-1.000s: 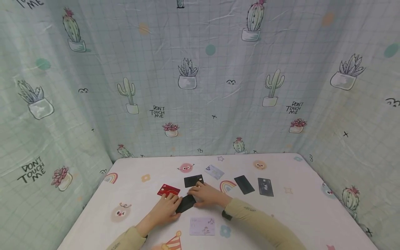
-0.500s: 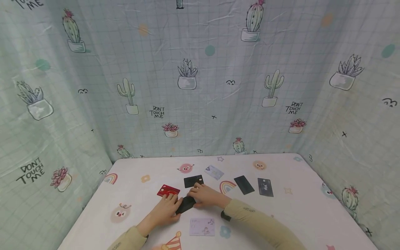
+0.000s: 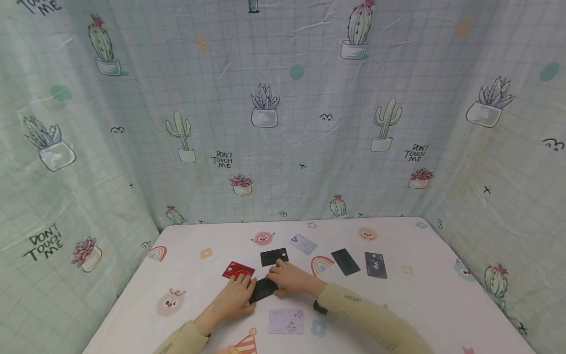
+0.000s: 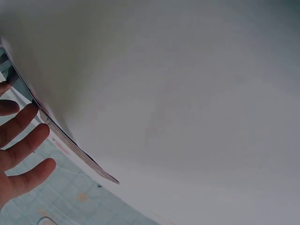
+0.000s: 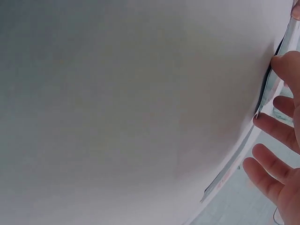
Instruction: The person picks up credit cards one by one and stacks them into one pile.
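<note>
A plain black card [image 3: 263,290] lies slantwise between the two hands near the middle of the table. My left hand [image 3: 235,296] holds its left end, with the fingertips reaching to the lower edge of a red card [image 3: 239,270]. The card's right end is held by my right hand [image 3: 292,279]; in the right wrist view the thumb and a finger span the black card [image 5: 266,89] from edge to edge. Just behind the right fingers lies another black card [image 3: 273,256]. Closer to the person is a lilac card [image 3: 286,321]. The fingers partly cover the held card's ends.
To the right lie a dark card [image 3: 346,261] and a grey "Vip" card [image 3: 376,265]. A pale blue card [image 3: 303,244] is farther back. The white table [image 3: 190,260] carries printed figures, and a cactus-patterned curtain [image 3: 300,191] encloses it behind and at both sides.
The right fingers have shifted slightly on the held black card, leaving a little more of its surface showing. The other cards stay where they were.
</note>
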{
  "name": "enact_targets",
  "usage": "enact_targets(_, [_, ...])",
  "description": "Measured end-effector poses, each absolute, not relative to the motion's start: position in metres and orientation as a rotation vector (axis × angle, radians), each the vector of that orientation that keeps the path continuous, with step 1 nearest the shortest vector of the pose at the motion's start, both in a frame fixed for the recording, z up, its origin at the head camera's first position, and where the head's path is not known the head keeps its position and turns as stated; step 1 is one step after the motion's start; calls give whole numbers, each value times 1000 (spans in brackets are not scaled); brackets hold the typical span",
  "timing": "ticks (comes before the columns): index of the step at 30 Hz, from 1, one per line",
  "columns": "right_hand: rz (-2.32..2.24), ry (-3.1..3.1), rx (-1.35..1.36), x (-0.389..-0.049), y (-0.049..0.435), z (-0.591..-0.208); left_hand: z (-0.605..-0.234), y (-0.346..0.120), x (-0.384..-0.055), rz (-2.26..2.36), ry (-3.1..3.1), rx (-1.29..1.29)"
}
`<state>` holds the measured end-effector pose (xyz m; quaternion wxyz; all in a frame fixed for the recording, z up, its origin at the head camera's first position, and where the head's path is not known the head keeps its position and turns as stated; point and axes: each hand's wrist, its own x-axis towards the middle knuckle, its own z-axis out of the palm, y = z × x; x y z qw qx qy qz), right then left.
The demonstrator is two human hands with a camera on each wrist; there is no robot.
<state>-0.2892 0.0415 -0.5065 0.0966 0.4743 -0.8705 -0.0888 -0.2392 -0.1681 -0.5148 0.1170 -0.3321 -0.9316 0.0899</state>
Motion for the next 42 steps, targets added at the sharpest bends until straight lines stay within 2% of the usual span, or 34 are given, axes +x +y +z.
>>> enact_targets(27, [-258,-2550,1408,-286,45,-506,-523,-163,-245,302,-2669,-954])
enact_targets(42, [-265,-2559,1398,-285,45,-508,-517,-164,-242,238,-2661,-958])
